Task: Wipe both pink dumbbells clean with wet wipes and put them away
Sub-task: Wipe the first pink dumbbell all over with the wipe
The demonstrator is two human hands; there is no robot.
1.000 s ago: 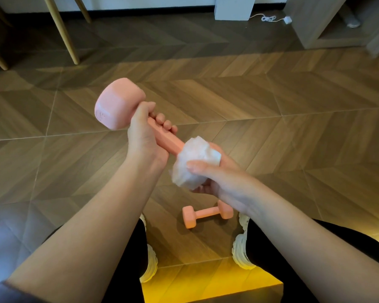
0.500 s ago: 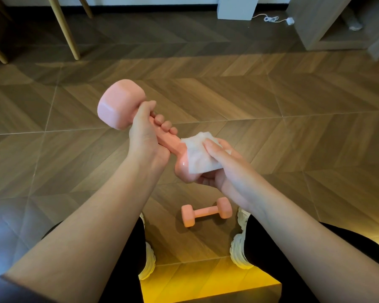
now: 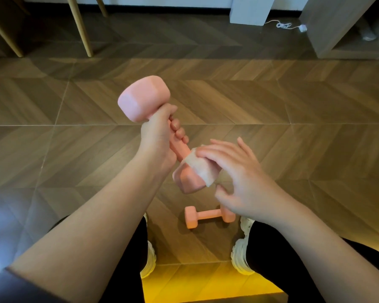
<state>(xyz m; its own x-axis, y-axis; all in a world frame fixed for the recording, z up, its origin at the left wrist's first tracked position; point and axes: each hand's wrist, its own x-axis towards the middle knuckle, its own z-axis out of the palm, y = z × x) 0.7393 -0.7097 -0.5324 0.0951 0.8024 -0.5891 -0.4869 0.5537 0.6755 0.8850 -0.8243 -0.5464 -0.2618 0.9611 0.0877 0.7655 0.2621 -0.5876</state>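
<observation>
A: Above the floor [image 3: 293, 127], the left hand [image 3: 159, 138] grips the raised dumbbell [image 3: 143, 99] by its handle. The right hand [image 3: 243, 182], fingers spread straight, presses the wet wipe [image 3: 198, 169] on its lower head.

B: Best to rotate the handle so every face meets the wipe. The second dumbbell [image 3: 208, 216] lies on the floor between the shoes [image 3: 242, 252].

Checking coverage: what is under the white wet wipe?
The lower head of the held pink dumbbell, with the right hand pressing the white wet wipe onto it. Its bare end shows; the part beneath the wipe is hidden.
</observation>
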